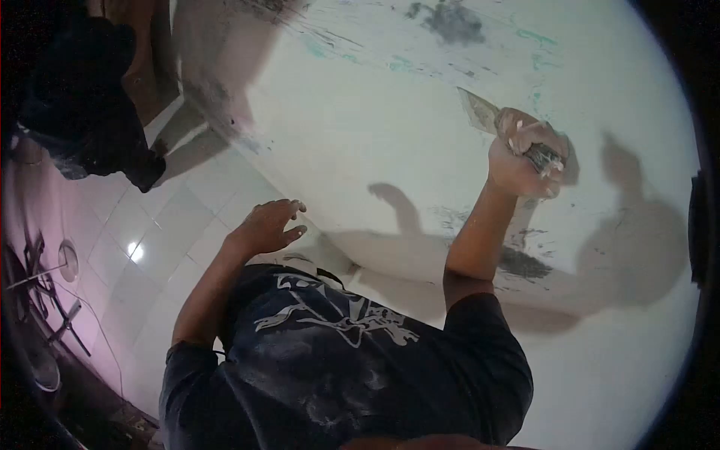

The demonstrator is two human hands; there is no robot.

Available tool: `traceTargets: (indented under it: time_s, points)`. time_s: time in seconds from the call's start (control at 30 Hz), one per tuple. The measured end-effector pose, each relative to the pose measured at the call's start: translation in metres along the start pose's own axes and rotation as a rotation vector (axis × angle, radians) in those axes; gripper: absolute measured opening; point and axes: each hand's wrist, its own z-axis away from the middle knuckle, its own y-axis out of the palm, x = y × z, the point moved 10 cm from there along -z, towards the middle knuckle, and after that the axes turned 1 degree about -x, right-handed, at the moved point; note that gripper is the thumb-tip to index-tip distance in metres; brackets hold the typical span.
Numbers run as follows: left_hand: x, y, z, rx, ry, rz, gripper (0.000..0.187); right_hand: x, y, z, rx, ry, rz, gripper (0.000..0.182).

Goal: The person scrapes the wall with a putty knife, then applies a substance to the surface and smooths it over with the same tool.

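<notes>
My right hand is wrapped round the handle of a putty knife, and whitish paste or dust is smeared over its fingers. The blade points up and left, at or close to the pale wall; whether it touches cannot be told. Dark scuffs and greenish streaks mark the wall's surface. Lower left, my left hand hangs in front of my body with its fingers loosely apart and nothing in it. Pale dust covers parts of my dark T-shirt.
Glossy light tiles cover the floor along the wall's foot. A large dark shape, too dim to make out, stands at upper left. Dark metal legs and a thin cable lie at far left. Shadows fall across the wall.
</notes>
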Motion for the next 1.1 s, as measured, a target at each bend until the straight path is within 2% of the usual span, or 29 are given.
traceTargets:
  time_s: [0.07,0.1,0.13,0.17,0.3,0.37,0.4,0.43,0.47,0.5,0.53,0.57,0.6,0.67,0.7,0.73,0.8,0.83,0.9,1.0,1.1]
  points:
    - [-0.002,-0.003,-0.002,-0.033,0.033,0.04,0.037,0.036,0.001,0.001,-0.263,-0.055,0.263,0.053]
    - [-0.001,-0.002,-0.003,-0.038,0.035,0.041,0.037,0.047,-0.007,0.001,-0.274,-0.106,-0.022,0.051]
    - [0.001,-0.004,-0.006,-0.047,0.037,0.053,0.037,0.069,0.038,-0.018,0.162,-0.111,-0.075,0.048]
    - [0.0,-0.002,-0.005,-0.04,0.037,0.071,0.037,0.065,0.038,-0.015,0.165,-0.11,-0.076,0.048]
    - [-0.006,-0.002,-0.007,0.012,0.043,0.031,0.037,0.007,-0.009,0.041,-0.282,0.114,-0.029,0.046]
    - [-0.005,-0.008,-0.007,-0.014,0.029,0.053,0.037,-0.034,-0.019,0.034,-0.448,0.203,-0.062,0.047]
    - [-0.003,-0.009,-0.007,-0.005,0.017,0.073,0.037,-0.005,0.003,0.014,-0.126,0.049,-0.399,0.047]
    - [-0.004,-0.014,-0.005,-0.032,0.005,0.102,0.036,-0.061,-0.077,0.081,-0.663,0.42,-0.75,0.034]
    - [0.001,-0.012,-0.004,-0.028,0.029,0.089,0.036,-0.047,-0.049,0.068,-0.695,0.435,-0.738,0.034]
    - [0.002,-0.008,-0.002,-0.018,0.028,0.046,0.035,-0.035,-0.036,0.044,-0.841,0.342,-0.69,0.037]
    - [0.002,-0.007,-0.001,-0.013,0.032,0.001,0.034,-0.029,-0.032,0.027,-0.978,0.24,-0.638,0.047]
    - [-0.002,-0.006,0.0,-0.001,0.044,0.0,0.034,-0.058,-0.057,0.048,-1.093,0.413,-0.369,0.046]
    - [-0.006,-0.009,0.002,-0.006,0.045,0.027,0.034,-0.062,-0.075,0.064,-1.093,0.409,-0.366,0.046]
    - [-0.003,-0.016,-0.003,-0.039,0.039,0.048,0.034,-0.003,-0.011,0.018,-0.472,0.105,-0.209,0.047]
    - [-0.003,-0.018,-0.004,-0.056,0.042,0.057,0.034,0.043,0.047,-0.014,0.044,-0.012,-0.082,0.045]
    - [-0.003,-0.016,0.001,-0.051,0.044,0.07,0.035,0.052,0.053,-0.017,0.231,0.007,-0.366,0.038]
    - [-0.002,-0.015,0.003,-0.024,0.023,0.05,0.036,0.002,-0.036,0.033,-0.861,0.032,-0.57,0.048]
    - [-0.002,-0.014,0.002,-0.005,0.01,0.029,0.037,-0.014,-0.049,0.036,-0.867,0.023,-0.557,0.048]
    - [-0.002,-0.017,-0.002,-0.003,-0.006,0.008,0.038,-0.063,-0.022,0.003,-0.236,0.27,-0.331,0.051]
    - [0.003,-0.02,-0.003,0.002,-0.08,0.069,0.037,-0.053,0.004,-0.03,-0.116,0.175,-0.277,0.048]
    - [0.0,-0.02,-0.005,-0.013,-0.024,0.027,0.036,-0.003,0.021,-0.034,-0.049,0.056,-0.109,0.043]
